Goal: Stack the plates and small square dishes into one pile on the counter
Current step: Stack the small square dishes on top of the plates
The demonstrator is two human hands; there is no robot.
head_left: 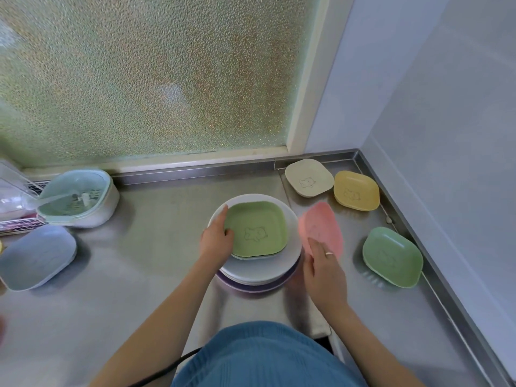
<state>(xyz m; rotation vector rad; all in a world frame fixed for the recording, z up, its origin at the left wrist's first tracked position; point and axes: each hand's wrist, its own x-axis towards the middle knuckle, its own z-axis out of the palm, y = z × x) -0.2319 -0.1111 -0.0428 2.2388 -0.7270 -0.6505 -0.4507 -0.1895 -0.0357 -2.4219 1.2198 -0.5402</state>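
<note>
Your right hand [324, 270] grips the pink dish [321, 227] at 3 o'clock of the plate pile [262, 270]; your left hand [216, 238] holds the green dish [258, 229] atop it.

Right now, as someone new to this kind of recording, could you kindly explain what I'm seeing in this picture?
There is no machine: a person wears a camera on the head, looking down at their own arms. On the steel counter stands a pile of plates topped by a green dish. The left hand steadies that dish at its edge. The right hand holds a blurred pink dish beside the pile. A cream dish, a yellow dish and a second green dish wait at the right, a blue dish at the left.
</note>
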